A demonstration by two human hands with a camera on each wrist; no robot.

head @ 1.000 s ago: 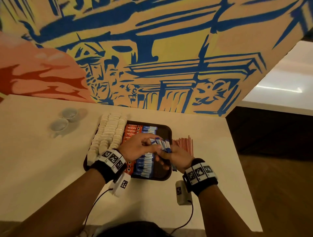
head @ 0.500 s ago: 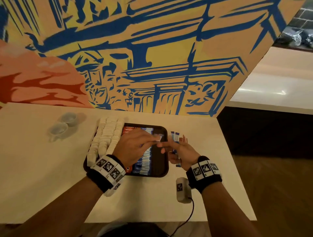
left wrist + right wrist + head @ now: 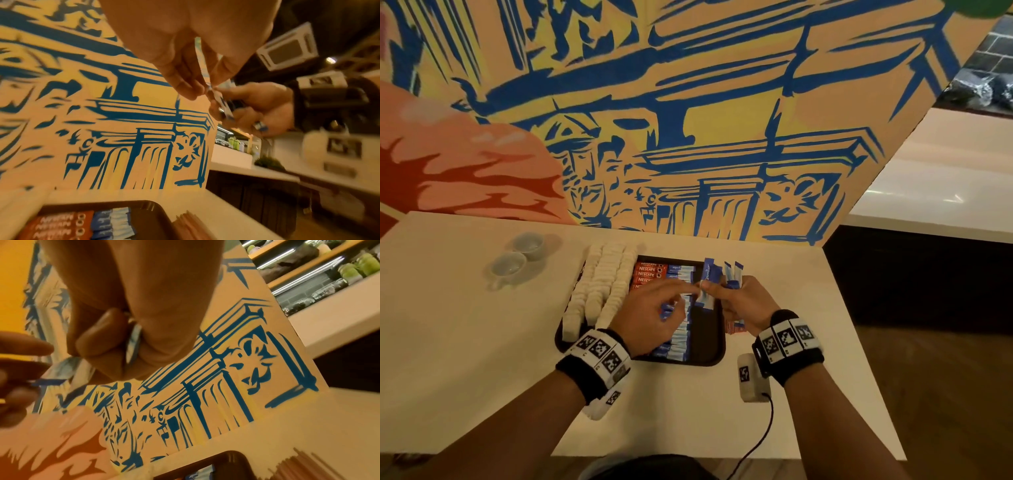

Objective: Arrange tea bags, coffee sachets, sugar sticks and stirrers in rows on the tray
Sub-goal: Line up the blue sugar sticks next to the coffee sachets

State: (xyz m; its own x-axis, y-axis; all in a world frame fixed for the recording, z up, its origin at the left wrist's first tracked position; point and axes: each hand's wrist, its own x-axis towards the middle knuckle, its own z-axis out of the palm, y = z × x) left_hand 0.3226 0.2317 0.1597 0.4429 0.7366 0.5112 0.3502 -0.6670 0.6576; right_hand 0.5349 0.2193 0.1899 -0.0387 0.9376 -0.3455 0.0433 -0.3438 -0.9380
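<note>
Several blue-and-white sugar sticks [image 3: 732, 279] stand fanned in the right hand [image 3: 744, 301], whose fingers are curled around them above the tray's right edge. One sugar stick [image 3: 707, 286] is pinched at its middle between the left hand's [image 3: 654, 315] thumb and forefinger, still touching the right hand's fingertips [image 3: 714, 291]; the left hand's other fingers are loosely curled. Both hands hover over the dark tray [image 3: 712, 342], whose right-hand strip lies bare beneath them. On the tray, from its left side inward, run columns of white tea bags [image 3: 602, 284], a column of red coffee sachets [image 3: 649, 275], then a column of laid sugar sticks [image 3: 679, 339]. Red stirrers [image 3: 734, 329] lie on the table [image 3: 482, 359] just beside the tray's right rim. Two small cups [image 3: 518, 257] sit well left of the tray, near the painted wall [image 3: 688, 120]. Bare tabletop stretches from the tray's near rim to the table's front edge.
</note>
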